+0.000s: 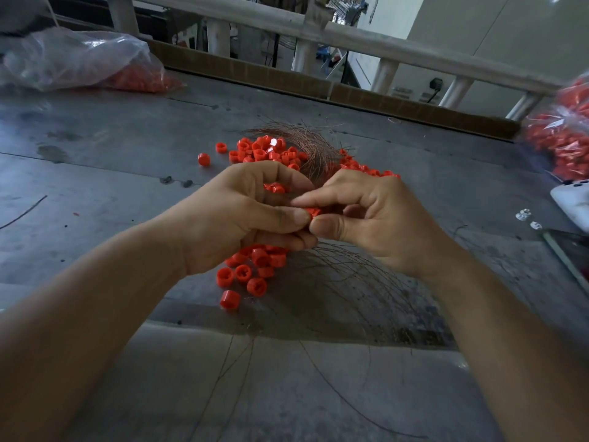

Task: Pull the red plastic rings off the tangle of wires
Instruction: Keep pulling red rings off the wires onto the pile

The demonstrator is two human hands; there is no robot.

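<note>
A tangle of thin copper wires (314, 148) lies on the grey table (111, 148), with more dark strands (350, 282) fanning out below my hands. Loose red plastic rings (264, 151) are heaped beside the wires, and another cluster of red rings (245, 272) sits under my left hand. My left hand (236, 215) and my right hand (376, 215) meet at the middle, both pinching one red ring (314, 212) between thumbs and forefingers. The left hand also cups further rings; how many is hidden.
A clear plastic bag of red rings (79, 62) lies at the far left, another bag of rings (564, 135) at the right edge. A white object (573, 202) and small white pieces (526, 216) sit at the right. A cardboard strip (318, 87) and railing (287, 30) border the far side.
</note>
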